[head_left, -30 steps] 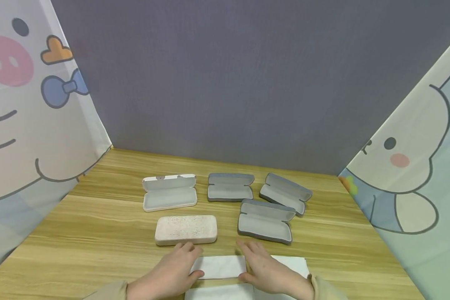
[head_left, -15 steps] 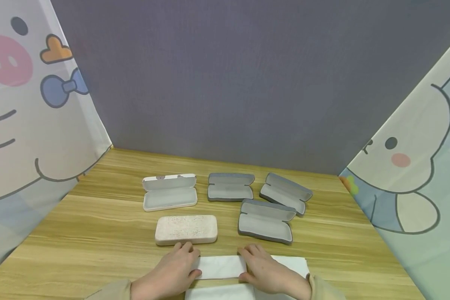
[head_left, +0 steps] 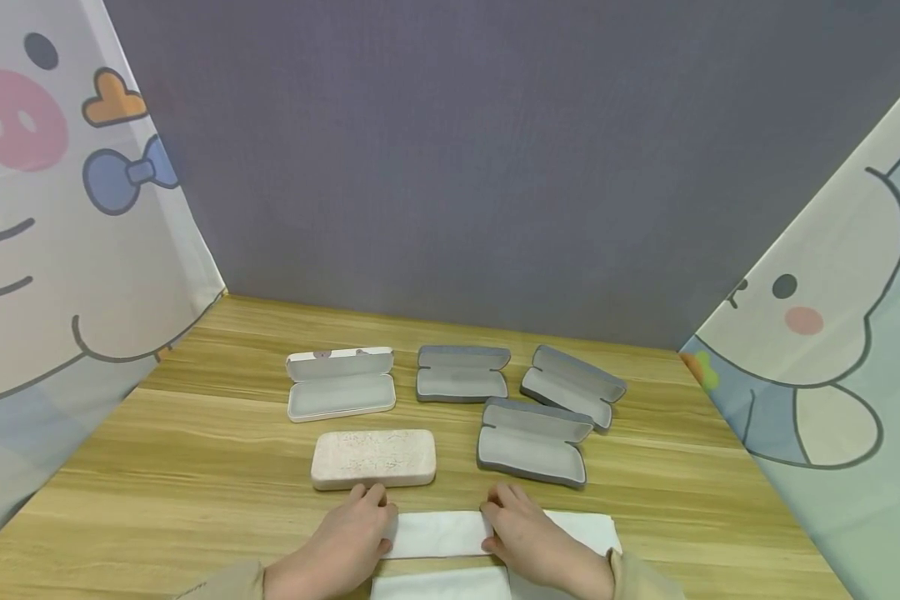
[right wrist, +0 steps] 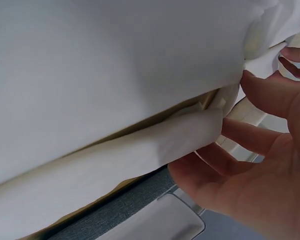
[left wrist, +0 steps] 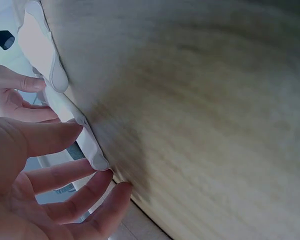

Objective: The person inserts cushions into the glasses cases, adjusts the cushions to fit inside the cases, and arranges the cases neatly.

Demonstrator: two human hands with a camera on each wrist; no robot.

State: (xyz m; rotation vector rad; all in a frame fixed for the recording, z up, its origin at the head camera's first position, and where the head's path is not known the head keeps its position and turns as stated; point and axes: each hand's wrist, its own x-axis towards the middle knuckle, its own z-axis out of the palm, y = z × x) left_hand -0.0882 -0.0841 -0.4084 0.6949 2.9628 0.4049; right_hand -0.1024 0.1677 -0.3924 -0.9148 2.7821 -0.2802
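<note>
Near the table's front edge in the head view lies a folded white cloth (head_left: 438, 535), a narrow strip. My left hand (head_left: 345, 542) holds its left end. In the left wrist view the thumb (left wrist: 65, 136) is at one long edge and the fingers (left wrist: 97, 182) are at the other. My right hand (head_left: 528, 537) grips the cloth farther right; its curled fingers (right wrist: 250, 137) and thumb show in the right wrist view. Part of the strip is hidden under this hand. A second white cloth (head_left: 442, 585) lies nearer, cut off by the frame's bottom.
A closed pale glasses case (head_left: 373, 458) lies just beyond my left hand. Behind it stands an open white case (head_left: 341, 396). Three open grey cases (head_left: 461, 383) are to the right, one (head_left: 532, 450) just beyond my right hand. More white fabric (head_left: 585, 527) lies right of it.
Both hands have drawn slightly closer together along the strip. Their fingers have curled in toward the thumbs around the cloth. The cases have stayed where they were.
</note>
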